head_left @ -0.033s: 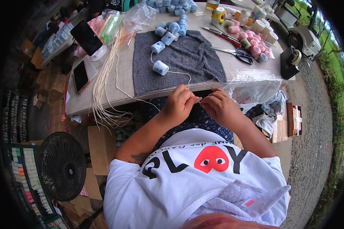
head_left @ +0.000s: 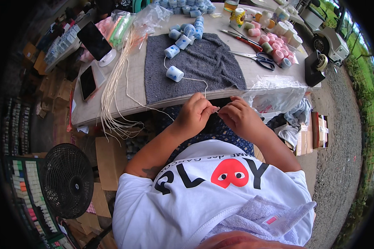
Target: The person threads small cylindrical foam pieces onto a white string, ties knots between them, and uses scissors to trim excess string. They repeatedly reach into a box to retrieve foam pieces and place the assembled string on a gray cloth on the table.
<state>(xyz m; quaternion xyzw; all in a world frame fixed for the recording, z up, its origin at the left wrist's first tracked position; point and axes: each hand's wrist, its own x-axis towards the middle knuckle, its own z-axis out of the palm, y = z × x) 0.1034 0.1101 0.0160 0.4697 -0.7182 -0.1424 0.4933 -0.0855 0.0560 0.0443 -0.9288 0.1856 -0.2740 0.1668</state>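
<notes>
Just off the table's near edge, my left hand [head_left: 194, 112] is closed in a pinch on a thin white cord [head_left: 197, 79]. My right hand [head_left: 238, 113] meets it fingertip to fingertip, also pinching at the cord's end. From my left fingers the cord runs up to a blue-and-white candle-like cylinder [head_left: 175, 74] lying on its side on a dark grey towel [head_left: 212, 62]. The same cord continues to another such cylinder [head_left: 172, 51], with several more behind it. What exactly sits between the fingertips is too small to make out.
Loose white cords [head_left: 116, 91] hang over the table's left edge beside a phone [head_left: 88, 82] and a tablet on a stand [head_left: 94, 40]. To the right lie scissors [head_left: 257, 58], pliers [head_left: 249, 40], pink cylinders [head_left: 277, 49] and a tape dispenser [head_left: 315, 70]. A black fan [head_left: 67, 181] stands at lower left.
</notes>
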